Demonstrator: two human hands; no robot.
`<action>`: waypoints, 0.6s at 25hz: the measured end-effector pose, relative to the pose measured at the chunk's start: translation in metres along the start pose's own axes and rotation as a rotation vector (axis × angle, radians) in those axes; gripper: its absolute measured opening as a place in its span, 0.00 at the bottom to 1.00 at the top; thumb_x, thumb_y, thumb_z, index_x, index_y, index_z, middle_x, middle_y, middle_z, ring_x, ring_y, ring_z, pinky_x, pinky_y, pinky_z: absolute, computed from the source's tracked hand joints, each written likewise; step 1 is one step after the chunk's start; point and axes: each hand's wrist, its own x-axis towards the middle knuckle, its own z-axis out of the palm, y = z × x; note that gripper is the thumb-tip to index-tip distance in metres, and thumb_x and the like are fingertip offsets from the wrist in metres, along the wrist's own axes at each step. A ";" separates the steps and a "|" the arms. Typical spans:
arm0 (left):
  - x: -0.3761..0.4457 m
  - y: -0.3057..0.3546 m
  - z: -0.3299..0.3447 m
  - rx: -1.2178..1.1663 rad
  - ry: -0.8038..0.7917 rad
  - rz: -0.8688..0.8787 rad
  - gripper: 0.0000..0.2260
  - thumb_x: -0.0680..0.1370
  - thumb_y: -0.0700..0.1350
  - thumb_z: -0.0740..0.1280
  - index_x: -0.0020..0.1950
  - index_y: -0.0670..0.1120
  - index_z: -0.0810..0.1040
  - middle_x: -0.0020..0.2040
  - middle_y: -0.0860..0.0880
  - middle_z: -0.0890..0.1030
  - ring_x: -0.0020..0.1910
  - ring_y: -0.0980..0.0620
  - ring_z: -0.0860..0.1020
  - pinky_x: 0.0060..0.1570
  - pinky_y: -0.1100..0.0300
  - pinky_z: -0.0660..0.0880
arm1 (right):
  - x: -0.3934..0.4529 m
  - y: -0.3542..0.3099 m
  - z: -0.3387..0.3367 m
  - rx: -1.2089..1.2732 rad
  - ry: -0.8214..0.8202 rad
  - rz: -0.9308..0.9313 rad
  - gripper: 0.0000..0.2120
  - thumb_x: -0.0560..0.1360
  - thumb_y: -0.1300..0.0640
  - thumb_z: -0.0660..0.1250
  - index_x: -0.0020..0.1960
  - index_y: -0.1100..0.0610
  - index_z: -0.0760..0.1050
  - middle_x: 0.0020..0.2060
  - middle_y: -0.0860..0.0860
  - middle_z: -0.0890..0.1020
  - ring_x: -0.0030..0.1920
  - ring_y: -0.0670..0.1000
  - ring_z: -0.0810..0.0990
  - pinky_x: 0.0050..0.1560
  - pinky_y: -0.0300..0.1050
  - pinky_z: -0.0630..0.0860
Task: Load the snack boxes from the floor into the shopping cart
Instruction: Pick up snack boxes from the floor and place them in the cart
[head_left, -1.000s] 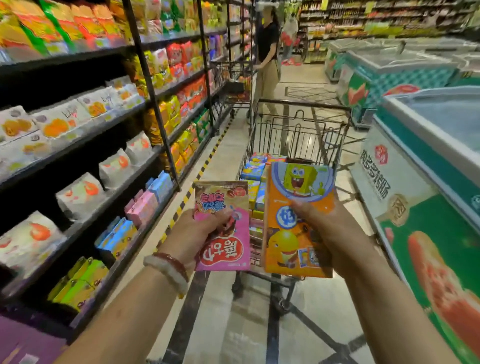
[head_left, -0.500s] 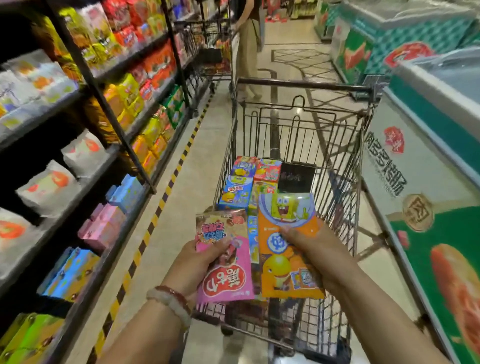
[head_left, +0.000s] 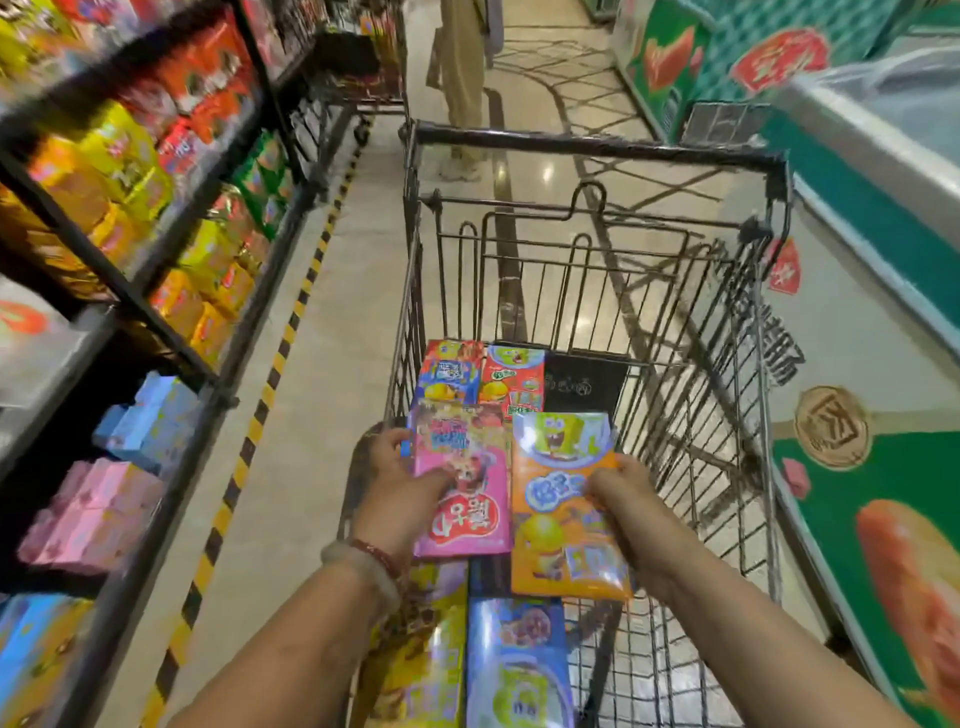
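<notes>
My left hand (head_left: 397, 478) grips a pink snack box (head_left: 465, 483) by its left edge. My right hand (head_left: 621, 499) grips an orange snack box (head_left: 558, 499) with a yellow cartoon figure by its right edge. Both boxes hang side by side over the inside of the black wire shopping cart (head_left: 597, 148). Several snack boxes lie flat in the cart: a blue one (head_left: 449, 371) and a red one (head_left: 514, 379) farther in, a yellow one (head_left: 426, 654) and a blue one (head_left: 514, 665) close to me.
Shelves of snack packs (head_left: 156, 223) run along the left, edged by a yellow-black floor stripe (head_left: 270, 384). A chest freezer (head_left: 872, 171) stands close on the right. Ahead, a person (head_left: 465, 62) stands by another cart (head_left: 363, 62) in the aisle.
I have come closer to the cart and look down into it. Both hands have carried their boxes forward and lower, from in front of the cart to over its inside.
</notes>
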 end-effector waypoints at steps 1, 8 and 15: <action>0.015 0.006 0.006 0.054 0.035 0.074 0.19 0.73 0.36 0.68 0.56 0.51 0.64 0.42 0.52 0.76 0.39 0.48 0.77 0.43 0.54 0.76 | 0.018 -0.003 0.001 0.035 0.013 0.010 0.36 0.59 0.59 0.67 0.66 0.63 0.63 0.37 0.59 0.80 0.29 0.55 0.81 0.33 0.48 0.78; 0.122 0.017 0.030 0.540 -0.075 0.367 0.26 0.75 0.45 0.63 0.73 0.55 0.63 0.66 0.45 0.73 0.61 0.48 0.74 0.62 0.54 0.71 | 0.117 -0.024 0.018 0.021 0.108 -0.073 0.17 0.78 0.60 0.62 0.67 0.57 0.66 0.45 0.52 0.81 0.36 0.49 0.82 0.34 0.43 0.80; 0.121 -0.010 0.026 1.264 0.046 0.745 0.13 0.66 0.48 0.62 0.45 0.47 0.82 0.48 0.46 0.81 0.45 0.43 0.80 0.44 0.55 0.73 | 0.125 -0.019 0.023 -0.435 0.203 -0.245 0.33 0.63 0.46 0.64 0.68 0.50 0.66 0.62 0.51 0.71 0.59 0.44 0.69 0.64 0.37 0.66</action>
